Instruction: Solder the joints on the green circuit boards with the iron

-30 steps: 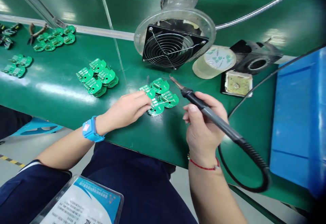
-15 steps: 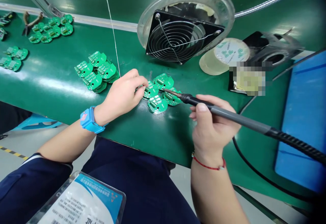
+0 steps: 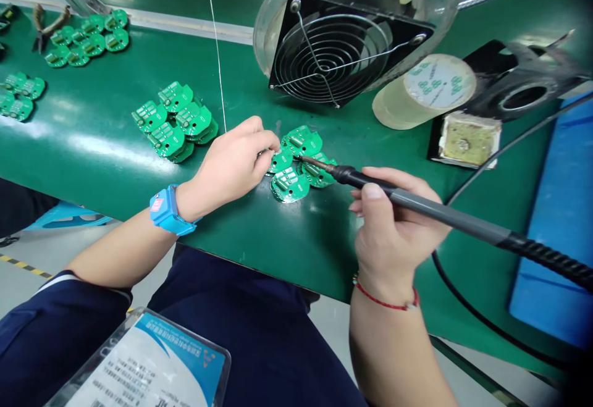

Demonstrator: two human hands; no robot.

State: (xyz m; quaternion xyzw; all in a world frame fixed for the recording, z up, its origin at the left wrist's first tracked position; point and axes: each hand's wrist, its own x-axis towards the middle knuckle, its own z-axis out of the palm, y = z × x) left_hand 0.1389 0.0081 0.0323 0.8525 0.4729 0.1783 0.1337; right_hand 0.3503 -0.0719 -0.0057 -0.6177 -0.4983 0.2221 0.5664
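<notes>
— Counting at the hands, we find four circuit boards (image 3: 290, 184) in one cluster, one soldering iron (image 3: 430, 210) and one solder wire (image 3: 214, 36).

— And elsewhere on the bench (image 3: 92, 147)?

— We note a second pile (image 3: 173, 121) left of the cluster. It has at least five boards, overlapped, so we cannot fix the total. A far group (image 3: 88, 31) at the back shows about seven, beside one pair of pliers (image 3: 46, 23). An edge group (image 3: 18, 95) sits at the far left, cut by the frame.

— The hands?

— The right hand (image 3: 393, 228) is closed around the iron's grey handle in a pen grip, near the cluster's right side. The iron's tip rests on the cluster, between its back and right boards. The left hand (image 3: 234, 161) is curled shut, fingertips touching the cluster's left board. The wire comes down and passes behind that hand, and we cannot tell whether it is pinched.

— Containers?

— One black tray (image 3: 434, 142) holds one yellowish sponge (image 3: 467, 141). One blue bin (image 3: 556, 222) stands at the right, but we cannot see what is in it. We also record one fan (image 3: 343, 49) behind the cluster and one tape roll (image 3: 426, 89) just beside the fan.
</notes>
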